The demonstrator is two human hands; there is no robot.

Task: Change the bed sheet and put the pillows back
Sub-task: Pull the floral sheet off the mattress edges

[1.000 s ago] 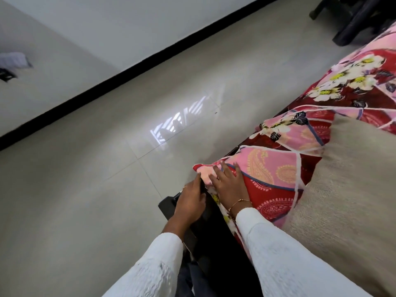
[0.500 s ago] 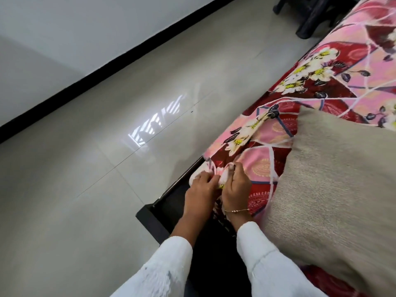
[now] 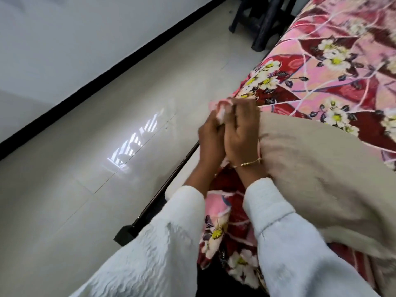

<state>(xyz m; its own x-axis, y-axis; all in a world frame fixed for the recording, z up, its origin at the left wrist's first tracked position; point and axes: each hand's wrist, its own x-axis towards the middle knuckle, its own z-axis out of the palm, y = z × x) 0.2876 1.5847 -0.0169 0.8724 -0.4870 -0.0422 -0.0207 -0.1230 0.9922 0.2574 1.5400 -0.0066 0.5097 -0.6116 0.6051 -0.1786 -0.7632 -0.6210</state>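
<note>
Reaching forward from the bottom of the view, two arms in white textured sleeves point(image 3: 300, 249) met over the near edge of the bed. Between the sleeves hung a loose fold of the pink and maroon floral bed sheet point(image 3: 334, 61), draping down over the side of the bed. Just beyond the cuffs, the left hand point(image 3: 211, 140) and the right hand point(image 3: 242, 133) were pressed together side by side, the right wrist wearing a thin gold bangle point(image 3: 248, 163). Both hands had their fingers curled round a bunched corner of that sheet, lifted just above the bed edge, so each grip was clenched on the fabric; the pale underside of the cloth showed between the fingers. Touching the right hand and forearm on its right lay a large beige woven pillow point(image 3: 317, 179), resting on top of the sheet. Below the left hand ran the dark edge of the black bed frame point(image 3: 169, 185), ending in a black corner near the left sleeve. Farther out, the sheet spread flat over the mattress toward the upper right. To the left stretched a glossy pale grey tiled floor point(image 3: 75, 189) with a bright window reflection on it. Beyond that stood the black legs of some dark furniture point(image 3: 257, 24) beside the bed, and a white wall with a black skirting strip point(image 3: 107, 67).
</note>
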